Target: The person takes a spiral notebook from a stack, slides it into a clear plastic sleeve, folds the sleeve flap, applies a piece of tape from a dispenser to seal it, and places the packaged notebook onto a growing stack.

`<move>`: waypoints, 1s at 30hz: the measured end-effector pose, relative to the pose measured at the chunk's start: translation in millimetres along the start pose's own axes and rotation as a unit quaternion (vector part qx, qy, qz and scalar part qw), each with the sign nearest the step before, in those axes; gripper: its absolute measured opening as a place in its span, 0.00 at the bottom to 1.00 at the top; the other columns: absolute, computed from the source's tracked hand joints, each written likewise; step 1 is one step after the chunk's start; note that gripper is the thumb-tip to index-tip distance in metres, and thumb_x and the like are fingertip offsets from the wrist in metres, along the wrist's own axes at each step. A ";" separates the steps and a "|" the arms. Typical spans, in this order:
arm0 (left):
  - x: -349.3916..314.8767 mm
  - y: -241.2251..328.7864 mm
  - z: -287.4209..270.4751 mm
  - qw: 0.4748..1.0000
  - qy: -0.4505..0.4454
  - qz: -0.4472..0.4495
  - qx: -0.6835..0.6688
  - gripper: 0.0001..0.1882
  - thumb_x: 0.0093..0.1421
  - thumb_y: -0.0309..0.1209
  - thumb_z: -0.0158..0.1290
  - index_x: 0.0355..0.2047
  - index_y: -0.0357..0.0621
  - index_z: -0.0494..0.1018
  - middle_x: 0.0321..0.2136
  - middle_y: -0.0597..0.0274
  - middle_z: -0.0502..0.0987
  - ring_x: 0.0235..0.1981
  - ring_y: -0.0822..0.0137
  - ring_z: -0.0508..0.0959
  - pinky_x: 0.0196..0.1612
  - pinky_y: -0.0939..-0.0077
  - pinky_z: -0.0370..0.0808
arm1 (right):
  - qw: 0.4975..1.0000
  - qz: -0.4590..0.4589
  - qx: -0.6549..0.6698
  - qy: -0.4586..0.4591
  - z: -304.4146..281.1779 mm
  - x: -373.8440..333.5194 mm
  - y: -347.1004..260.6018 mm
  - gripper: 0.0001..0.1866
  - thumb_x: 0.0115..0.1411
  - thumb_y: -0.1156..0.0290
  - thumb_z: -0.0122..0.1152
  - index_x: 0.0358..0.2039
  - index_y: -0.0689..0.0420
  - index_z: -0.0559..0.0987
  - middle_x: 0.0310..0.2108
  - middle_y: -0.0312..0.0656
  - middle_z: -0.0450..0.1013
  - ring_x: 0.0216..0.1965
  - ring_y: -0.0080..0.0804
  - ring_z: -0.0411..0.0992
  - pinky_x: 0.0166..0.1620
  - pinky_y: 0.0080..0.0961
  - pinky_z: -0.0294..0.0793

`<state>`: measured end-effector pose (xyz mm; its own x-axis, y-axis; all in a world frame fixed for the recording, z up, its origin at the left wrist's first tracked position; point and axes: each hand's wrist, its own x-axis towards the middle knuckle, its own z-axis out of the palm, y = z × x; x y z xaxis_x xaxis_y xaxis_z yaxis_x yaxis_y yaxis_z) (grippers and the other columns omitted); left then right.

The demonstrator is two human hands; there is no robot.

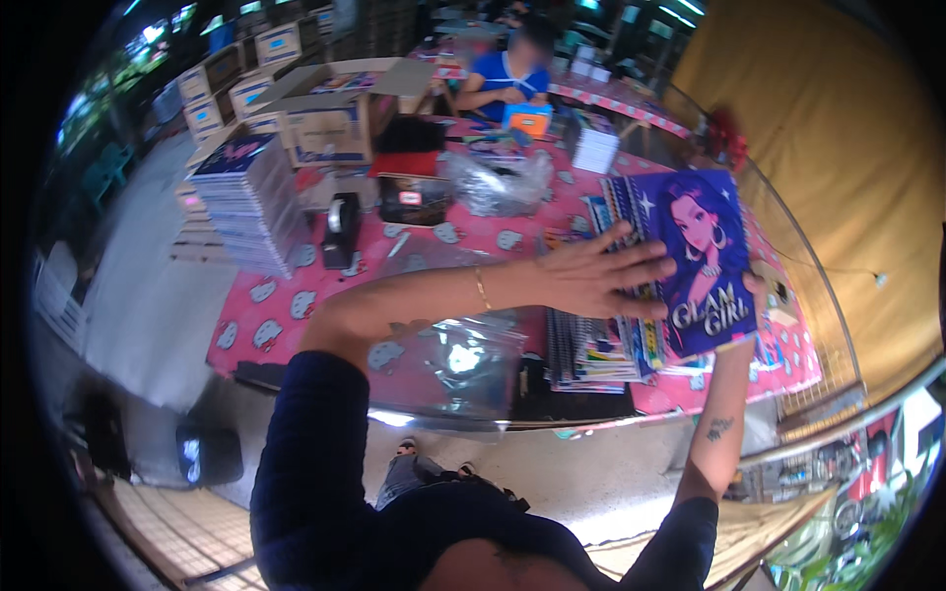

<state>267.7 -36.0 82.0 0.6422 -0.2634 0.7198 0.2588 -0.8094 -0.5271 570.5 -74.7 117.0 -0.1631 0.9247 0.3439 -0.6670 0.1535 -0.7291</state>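
Observation:
A purple spiral notebook (pixel 705 261) with a drawn long-haired figure on its cover stands tilted at the right of the table. My right hand (pixel 753 303) grips its right edge, the thumb on the cover and the other fingers hidden behind it. Stretched across from the left, my left hand (pixel 606 276) lies with spread fingers over the notebook's spiral side, fingertips on the cover. Beneath and beside that hand is a stack of spiral notebooks (pixel 591 355). Clear plastic bags (pixel 448 360) lie under my left forearm.
A tall notebook stack (pixel 251 207) stands at the table's left, near a black tape dispenser (pixel 341 231). Behind are an open carton (pixel 325 133), crumpled clear plastic (pixel 501 182) and a white stack (pixel 595 148). Across the pink patterned table (pixel 266 305), a person in blue (pixel 507 79) handles an orange-and-blue item.

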 end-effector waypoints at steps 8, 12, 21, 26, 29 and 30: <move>-88.8 13.3 -148.2 0.923 0.091 -0.334 -0.168 0.43 0.47 0.32 0.66 0.60 0.40 0.56 0.50 0.52 0.68 0.57 0.50 0.69 0.63 0.53 0.62 | 0.999 -0.036 -0.007 -0.018 120.5 2.9 145.2 0.43 0.63 0.38 0.47 0.69 0.55 0.57 0.65 0.47 0.60 0.66 0.40 0.59 0.68 0.45 0.55; -191.7 68.6 -203.7 0.645 0.236 -0.640 -0.344 0.41 0.50 0.20 0.64 0.60 0.37 0.52 0.50 0.53 0.68 0.55 0.63 0.70 0.56 0.67 0.70 | 0.973 -0.027 -0.169 -0.153 165.5 18.8 305.2 0.40 0.52 0.58 0.70 0.60 0.61 0.63 0.54 0.46 0.69 0.54 0.35 0.68 0.58 0.36 0.65; -414.9 127.2 -344.6 0.488 0.212 -0.805 -0.263 0.44 0.50 0.17 0.63 0.62 0.41 0.51 0.52 0.58 0.70 0.54 0.65 0.72 0.54 0.69 0.73 | 0.949 0.084 -0.203 -0.227 269.8 13.9 593.8 0.48 0.45 0.61 0.81 0.61 0.62 0.62 0.53 0.46 0.70 0.54 0.35 0.69 0.58 0.32 0.68; -429.7 118.4 -346.0 0.496 0.237 -0.801 -0.238 0.47 0.48 0.18 0.64 0.64 0.42 0.49 0.53 0.56 0.69 0.56 0.63 0.69 0.59 0.64 0.69 | 0.964 0.123 -0.051 -0.231 268.9 23.9 620.5 0.56 0.45 0.61 0.80 0.67 0.62 0.52 0.59 0.48 0.62 0.61 0.38 0.63 0.63 0.37 0.62; -436.4 109.0 -342.1 0.495 0.242 -0.796 -0.249 0.47 0.47 0.18 0.65 0.64 0.44 0.49 0.52 0.57 0.69 0.57 0.64 0.69 0.58 0.65 0.70 | 0.951 0.012 -0.177 -0.252 265.8 45.1 629.1 0.54 0.45 0.60 0.80 0.65 0.61 0.54 0.56 0.46 0.64 0.58 0.37 0.65 0.61 0.36 0.64; -436.9 114.2 -341.8 0.495 0.251 -0.796 -0.242 0.47 0.47 0.18 0.65 0.63 0.44 0.49 0.52 0.57 0.69 0.56 0.64 0.70 0.58 0.65 0.70 | 0.947 0.060 -0.209 -0.238 278.2 41.9 620.5 0.50 0.44 0.58 0.80 0.60 0.60 0.58 0.52 0.44 0.65 0.55 0.34 0.66 0.57 0.34 0.67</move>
<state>-230.0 -192.8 -138.3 -0.3887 0.9116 0.1340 -0.1331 -0.1995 0.9708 -52.5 -37.7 -156.4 -0.5954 0.6973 0.3991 -0.2932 0.2740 -0.9160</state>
